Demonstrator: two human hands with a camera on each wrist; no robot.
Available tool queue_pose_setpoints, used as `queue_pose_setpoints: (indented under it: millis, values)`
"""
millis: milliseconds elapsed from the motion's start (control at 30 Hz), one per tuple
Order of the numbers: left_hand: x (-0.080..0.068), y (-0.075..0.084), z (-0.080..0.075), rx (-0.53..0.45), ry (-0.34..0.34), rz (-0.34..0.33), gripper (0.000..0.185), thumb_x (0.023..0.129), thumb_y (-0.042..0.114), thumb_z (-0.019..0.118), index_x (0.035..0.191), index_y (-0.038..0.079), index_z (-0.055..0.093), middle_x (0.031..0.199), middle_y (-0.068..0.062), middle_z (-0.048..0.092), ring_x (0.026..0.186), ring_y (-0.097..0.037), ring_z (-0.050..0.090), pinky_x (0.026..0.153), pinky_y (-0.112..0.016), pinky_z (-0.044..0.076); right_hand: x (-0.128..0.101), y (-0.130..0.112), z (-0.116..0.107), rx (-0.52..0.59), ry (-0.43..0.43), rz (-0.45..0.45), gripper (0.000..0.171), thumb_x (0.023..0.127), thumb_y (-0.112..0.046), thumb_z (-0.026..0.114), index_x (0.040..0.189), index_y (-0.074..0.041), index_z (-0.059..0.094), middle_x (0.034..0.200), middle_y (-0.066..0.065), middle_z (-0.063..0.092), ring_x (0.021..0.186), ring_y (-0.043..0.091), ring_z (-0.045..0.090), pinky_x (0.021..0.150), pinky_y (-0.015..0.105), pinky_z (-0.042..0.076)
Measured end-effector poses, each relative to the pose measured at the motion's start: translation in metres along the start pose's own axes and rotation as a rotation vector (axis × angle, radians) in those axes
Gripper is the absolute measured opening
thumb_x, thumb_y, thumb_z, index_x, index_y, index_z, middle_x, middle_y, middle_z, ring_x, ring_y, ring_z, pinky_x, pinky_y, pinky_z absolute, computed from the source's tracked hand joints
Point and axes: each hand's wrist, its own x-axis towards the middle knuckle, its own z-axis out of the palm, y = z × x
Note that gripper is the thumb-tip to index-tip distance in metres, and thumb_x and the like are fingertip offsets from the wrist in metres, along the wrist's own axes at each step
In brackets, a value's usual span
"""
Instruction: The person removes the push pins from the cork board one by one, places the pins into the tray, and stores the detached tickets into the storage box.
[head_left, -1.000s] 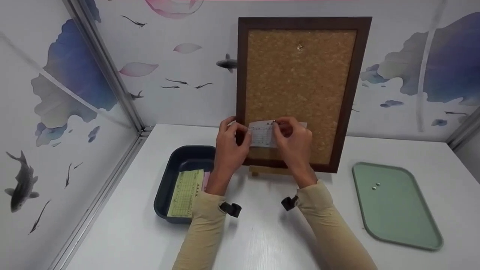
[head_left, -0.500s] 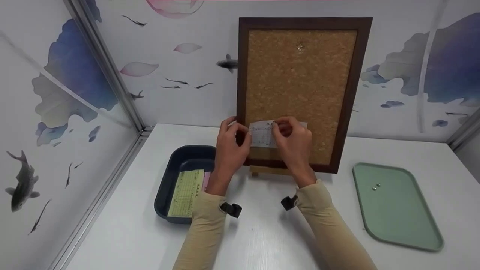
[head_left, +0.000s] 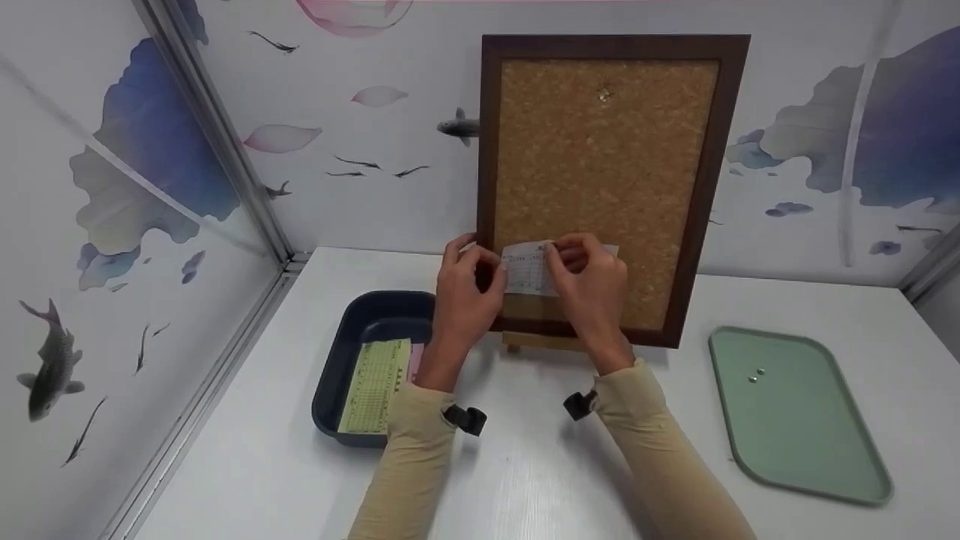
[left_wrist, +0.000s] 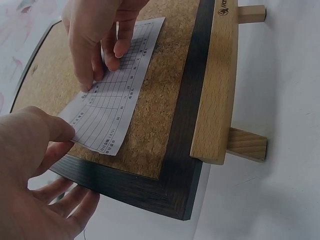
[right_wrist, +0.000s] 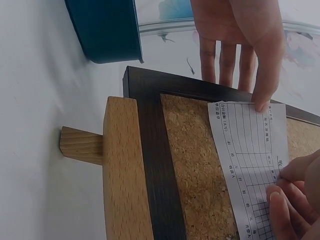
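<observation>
A white printed receipt slip (head_left: pixel 527 268) with ruled columns lies against the lower part of a dark-framed corkboard (head_left: pixel 600 165). Thumb and index of my left hand (head_left: pixel 468 289) pinch its left edge, while the other fingers reach past the board's side frame, as the right wrist view shows. My right hand (head_left: pixel 596 289) has thumb and index pinched together at the slip's top edge. A small silver pin showed there a second ago; the fingertips now cover it. To the right of that hand, the slip's far corner peeks out.
A wooden easel stand (left_wrist: pixel 215 100) supports the board. On the left, a dark blue bin (head_left: pixel 330 390) holds a yellow slip (head_left: pixel 375 386) and a pink one. The green tray (head_left: pixel 810 442) at right bears two small silver pins (head_left: pixel 757 376). Shiny pins (head_left: pixel 604 94) sit high on the cork.
Both hands keep nearly the same places at the slip. The small silver pin glimpsed at my right fingertips is now covered. The whole view has shifted slightly.
</observation>
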Motion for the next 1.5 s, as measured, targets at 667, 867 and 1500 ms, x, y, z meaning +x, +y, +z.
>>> queue_pose_setpoints:
  millis: [667, 867, 1500]
  values:
    - [0.002, 0.0034, 0.0008, 0.0, 0.004, 0.011, 0.011, 0.106, 0.018, 0.07, 0.11, 0.009, 0.074, 0.157, -0.014, 0.054, 0.145, -0.026, 0.058, 0.119, -0.041, 0.051, 0.0004, -0.0023, 0.0018, -0.093, 0.055, -0.027, 0.024, 0.101, -0.031, 0.078, 0.104, -0.008, 0.077, 0.085, 0.008, 0.08, 0.071, 0.019, 0.074, 0.064, 0.036, 0.059]
    - [0.0021, 0.0022, 0.0004, 0.002, 0.0, -0.001, 0.011, 0.106, 0.019, 0.07, 0.111, 0.01, 0.074, 0.158, -0.013, 0.053, 0.146, -0.026, 0.057, 0.12, -0.04, 0.05, -0.0006, -0.0014, 0.0042, -0.12, 0.063, -0.048, 0.022, 0.101, -0.029, 0.078, 0.104, -0.008, 0.076, 0.086, 0.008, 0.08, 0.071, 0.019, 0.074, 0.063, 0.034, 0.058]
    - [-0.0009, -0.0008, 0.0023, 0.031, 0.021, 0.018, 0.011, 0.105, 0.018, 0.071, 0.109, 0.009, 0.075, 0.156, -0.015, 0.056, 0.146, -0.028, 0.057, 0.118, -0.044, 0.052, -0.0042, 0.0028, 0.0079, -0.122, 0.084, -0.076, 0.02, 0.101, -0.027, 0.076, 0.104, -0.008, 0.076, 0.082, 0.007, 0.079, 0.068, 0.019, 0.072, 0.063, 0.036, 0.057]
